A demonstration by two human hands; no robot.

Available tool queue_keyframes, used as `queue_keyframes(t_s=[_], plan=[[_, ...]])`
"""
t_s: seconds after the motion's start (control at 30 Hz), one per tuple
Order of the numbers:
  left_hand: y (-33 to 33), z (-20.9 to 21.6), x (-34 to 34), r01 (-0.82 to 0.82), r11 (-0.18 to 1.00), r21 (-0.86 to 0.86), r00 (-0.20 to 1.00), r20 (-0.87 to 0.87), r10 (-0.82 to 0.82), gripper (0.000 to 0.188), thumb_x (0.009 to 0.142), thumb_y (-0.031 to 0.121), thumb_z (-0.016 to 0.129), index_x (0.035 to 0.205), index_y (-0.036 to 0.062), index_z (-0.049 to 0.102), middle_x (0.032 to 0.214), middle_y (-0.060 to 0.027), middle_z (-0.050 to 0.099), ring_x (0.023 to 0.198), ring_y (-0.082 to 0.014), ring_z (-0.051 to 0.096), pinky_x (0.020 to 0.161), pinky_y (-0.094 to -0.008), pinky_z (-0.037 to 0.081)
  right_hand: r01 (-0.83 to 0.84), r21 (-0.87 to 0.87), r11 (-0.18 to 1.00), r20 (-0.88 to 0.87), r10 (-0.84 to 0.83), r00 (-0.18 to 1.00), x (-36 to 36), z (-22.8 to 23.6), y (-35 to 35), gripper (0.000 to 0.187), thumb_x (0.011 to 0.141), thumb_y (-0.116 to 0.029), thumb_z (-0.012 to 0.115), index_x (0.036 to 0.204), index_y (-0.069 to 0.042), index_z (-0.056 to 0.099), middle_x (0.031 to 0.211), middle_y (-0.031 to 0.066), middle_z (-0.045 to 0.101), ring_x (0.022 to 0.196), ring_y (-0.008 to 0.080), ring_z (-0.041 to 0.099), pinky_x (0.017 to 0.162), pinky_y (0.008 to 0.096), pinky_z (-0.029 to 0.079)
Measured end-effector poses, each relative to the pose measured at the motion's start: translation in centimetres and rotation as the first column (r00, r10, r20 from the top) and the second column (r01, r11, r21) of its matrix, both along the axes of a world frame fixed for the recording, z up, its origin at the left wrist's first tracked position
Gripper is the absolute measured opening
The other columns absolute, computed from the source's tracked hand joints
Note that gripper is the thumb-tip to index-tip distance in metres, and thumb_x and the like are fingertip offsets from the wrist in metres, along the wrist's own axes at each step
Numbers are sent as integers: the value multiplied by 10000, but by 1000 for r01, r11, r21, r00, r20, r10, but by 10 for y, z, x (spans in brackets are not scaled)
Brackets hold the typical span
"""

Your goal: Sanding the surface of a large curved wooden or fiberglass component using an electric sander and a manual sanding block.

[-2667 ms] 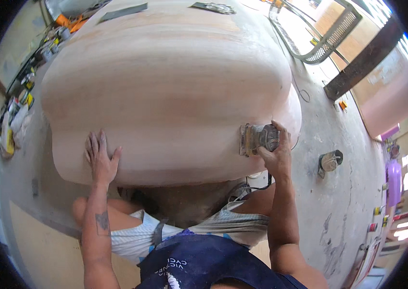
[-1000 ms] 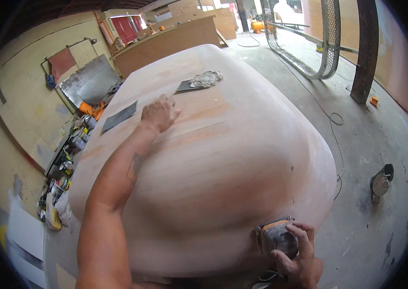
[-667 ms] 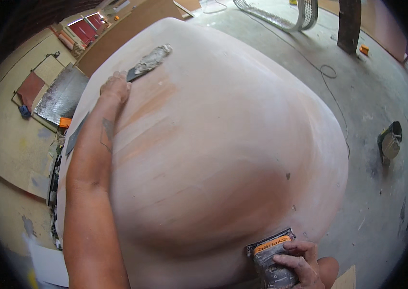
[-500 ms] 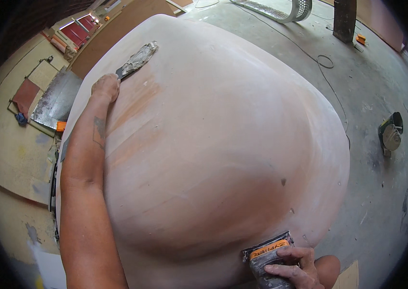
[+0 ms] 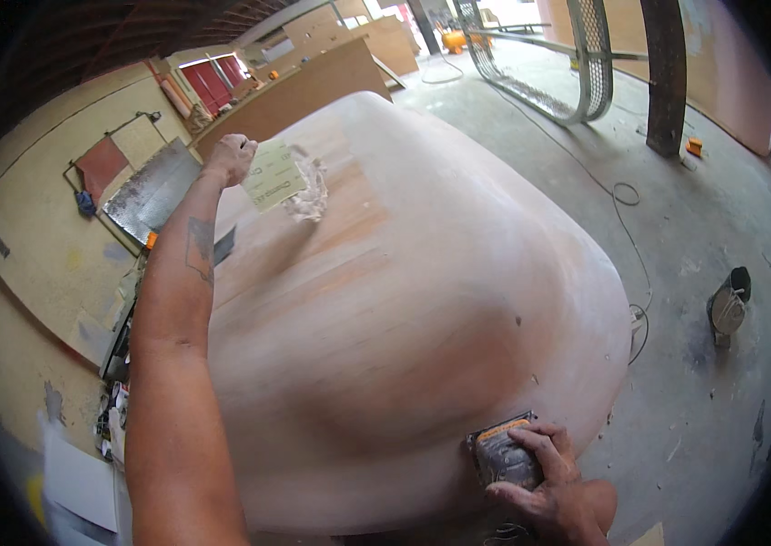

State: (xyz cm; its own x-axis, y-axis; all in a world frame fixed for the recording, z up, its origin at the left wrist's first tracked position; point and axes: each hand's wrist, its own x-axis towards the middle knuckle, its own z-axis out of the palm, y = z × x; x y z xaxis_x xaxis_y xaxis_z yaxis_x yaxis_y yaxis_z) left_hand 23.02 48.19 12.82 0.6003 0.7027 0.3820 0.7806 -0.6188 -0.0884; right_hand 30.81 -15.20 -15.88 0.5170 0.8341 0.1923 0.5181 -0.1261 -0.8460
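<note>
Two things are occupying my hands: a dark, dusty power sander (image 5: 508, 460) at 5 o'clock and a pale yellow-green printed sheet (image 5: 269, 179) at 10 o'clock. My right hand (image 5: 554, 475) is gripping the sander with a moderately wide hold, fingers lying over its 2 o'clock side and thumb along its 6 o'clock side, probably to steady the body while leaving the pad unobstructed. That pad is apparently resting against the near edge of the pinkish shell (image 5: 467, 218), which is perhaps taking part of the tool's weight. My left hand (image 5: 233, 156) is pinching the sheet narrowly at its 10 o'clock edge; this hold is turning the printed face towards me. A shadow below is suggesting that the sheet is hanging clear of the shell. Beside it, a crumpled whitish mass (image 5: 313, 193) is showing; whether it is clinging to the sheet or lying on the shell, I cannot tell. A dark flat piece (image 5: 224, 244) is lying at 9 o'clock, presumably parked within reach. Beyond, a cord (image 5: 625, 193) is looping across the floor between 2 and 3 o'clock, and a dark container (image 5: 729, 305) is standing at 3 o'clock.
</note>
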Motion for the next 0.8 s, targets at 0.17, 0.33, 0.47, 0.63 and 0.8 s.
queue_keyframes(t_s=[0.17,0.33,0.47,0.63,0.8], plan=[[-36,-17,-50,-243,955,168,960,186,211,425,1045,441,489,1141,71,674,1172,-230,721,1094,-428,692,920,-529,543,101,89,991,-19,-100,995,-10,-7,-6,744,697,-330,941,1337,-115,630,1291,148,584,1244,374,557,1067,486,473],[-95,-13,-125,-125,982,144,856,517,34,384,1022,381,583,1128,22,670,1085,-241,741,974,-380,734,849,-501,571,108,108,988,-29,-106,994,-14,-8,-11,712,745,-279,910,1369,-103,615,1265,163,589,1224,377,567,1061,460,478],[-209,-44,-145,303,924,-234,589,808,11,280,980,222,701,1137,-4,651,979,-92,732,824,-133,689,721,-297,566,141,82,987,-48,-137,989,-19,-7,-16,680,771,-258,888,1373,-100,615,1266,176,587,1213,382,574,1055,459,482],[-332,-113,-180,616,761,-203,421,901,-100,277,981,225,725,1134,15,629,982,-63,725,817,-113,663,719,-282,543,187,202,961,-54,-180,982,-23,-18,-14,708,799,-257,866,1417,-71,575,1264,173,583,1205,356,582,1046,442,478],[-430,-172,-182,585,808,-68,514,802,-304,182,1001,192,692,1066,39,618,986,-83,715,840,-189,679,713,-358,537,186,377,907,86,-234,968,-18,20,-9,644,943,-448,714,1425,-46,572,1236,181,610,1121,317,614,1033,443,464]])
